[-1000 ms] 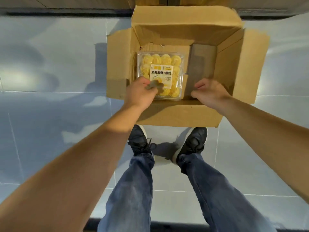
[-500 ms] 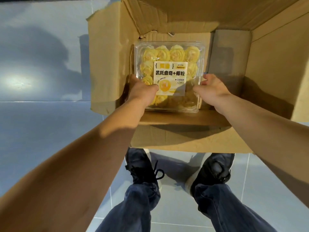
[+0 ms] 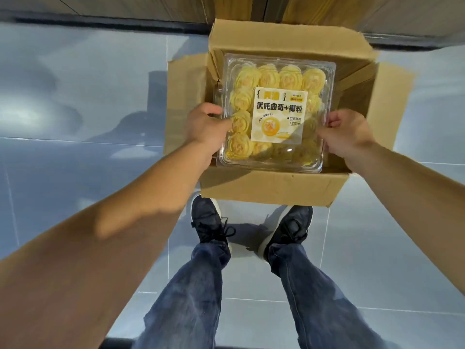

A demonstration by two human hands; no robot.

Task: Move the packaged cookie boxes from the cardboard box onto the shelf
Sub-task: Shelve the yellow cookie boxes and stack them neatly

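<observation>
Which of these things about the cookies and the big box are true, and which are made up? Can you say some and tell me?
1. Both hands hold the cookie box. True: the left hand grips its left edge and the right hand grips its right edge.
2. The cookie box has a solid red lid. False: the lid is clear, with a white label, and yellow cookies show through.
3. The cardboard box stands on the floor with its flaps open. True.
4. The person is barefoot. False: dark shoes are on the feet.
5. The cookie box already sits on a shelf. False: it is held over the cardboard box.
</observation>
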